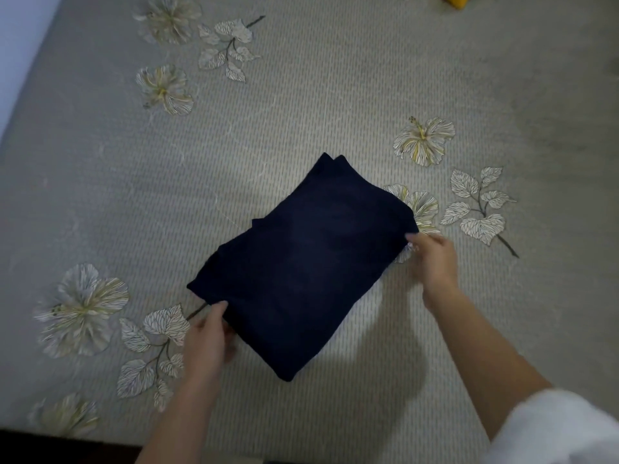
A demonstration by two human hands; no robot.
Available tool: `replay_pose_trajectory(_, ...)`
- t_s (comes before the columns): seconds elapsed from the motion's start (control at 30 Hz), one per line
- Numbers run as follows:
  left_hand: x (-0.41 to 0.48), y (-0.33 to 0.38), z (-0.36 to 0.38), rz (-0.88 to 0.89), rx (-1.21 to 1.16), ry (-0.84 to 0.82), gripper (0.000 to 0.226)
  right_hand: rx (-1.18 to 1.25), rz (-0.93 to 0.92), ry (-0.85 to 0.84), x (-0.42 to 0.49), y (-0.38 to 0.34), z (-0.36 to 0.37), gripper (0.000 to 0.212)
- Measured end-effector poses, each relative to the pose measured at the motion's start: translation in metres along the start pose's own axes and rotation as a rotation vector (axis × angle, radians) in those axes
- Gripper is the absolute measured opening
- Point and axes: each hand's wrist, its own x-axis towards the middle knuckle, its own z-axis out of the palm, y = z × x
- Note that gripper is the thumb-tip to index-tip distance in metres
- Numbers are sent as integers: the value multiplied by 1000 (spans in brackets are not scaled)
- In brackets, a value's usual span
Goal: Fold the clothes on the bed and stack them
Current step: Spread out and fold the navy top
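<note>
A dark navy garment lies folded into a slanted rectangle in the middle of the bed. My left hand grips its near left edge, thumb on top and fingers tucked under the cloth. My right hand holds the right corner, with its fingers curled round the fabric's edge. Both forearms reach in from the bottom of the view.
The bed is covered by a grey ribbed bedspread with printed flowers and leaves. A yellow object peeks in at the far top edge. A pale wall runs along the far left. The bed's dark near edge shows at bottom left.
</note>
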Motion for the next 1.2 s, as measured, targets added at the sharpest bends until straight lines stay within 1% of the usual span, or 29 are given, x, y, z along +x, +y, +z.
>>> replay_pose_trajectory(0.07, -6, -6, 12, -32, 8, -52, 34, -90, -19, -47, 17, -20, 13, 70)
replay_pose_trajectory(0.1, -8, -6, 17, -40, 8, -73, 32, -139, -16, -69, 23, -28, 19, 72)
replay_pose_trajectory(0.13, -9, -4, 22, -49, 9, -84, 28, -175, -3, -100, 28, -35, 25, 68)
replay_pose_trajectory(0.23, -13, 8, 29, -63, -5, -96, 20, -247, 66, -196, 27, -47, 37, 37)
replay_pose_trajectory(0.27, -16, 13, 30, -44, -16, -100, 21, -285, 94, -229, 23, -49, 39, 31)
replay_pose_trajectory(0.37, -30, 27, 28, 68, 4, -101, 33, -381, 164, -376, -2, -56, 31, 32)
replay_pose_trajectory(0.43, -42, 35, 22, 159, 37, -110, 44, -381, 173, -431, -21, -59, 14, 30)
replay_pose_trajectory(0.5, -56, 43, 15, 245, 83, -141, 48, -353, 181, -477, -43, -57, -12, 27)
replay_pose_trajectory(0.57, -73, 53, 14, 318, 136, -193, 53, -305, 211, -524, -65, -53, -43, 31)
replay_pose_trajectory(0.63, -94, 62, 19, 358, 193, -276, 55, -242, 250, -525, -84, -47, -76, 36)
replay_pose_trajectory(0.77, -150, 69, 50, 417, 310, -445, 48, -126, 277, -425, -118, -37, -153, 53)
replay_pose_trajectory(0.8, -167, 67, 61, 447, 336, -473, 45, -85, 271, -388, -125, -34, -176, 54)
replay_pose_trajectory(0.9, -226, 55, 97, 531, 371, -572, 38, 56, 207, -298, -147, -28, -254, 46)
replay_pose_trajectory(1.03, -319, 26, 145, 652, 412, -702, 25, 204, 72, -233, -179, -21, -370, 52)
replay_pose_trajectory(1.13, -393, -10, 184, 730, 442, -744, 23, 264, 6, -230, -204, -10, -461, 51)
replay_pose_trajectory(1.2, -444, -38, 212, 757, 452, -770, 22, 277, -34, -198, -219, -1, -523, 53)
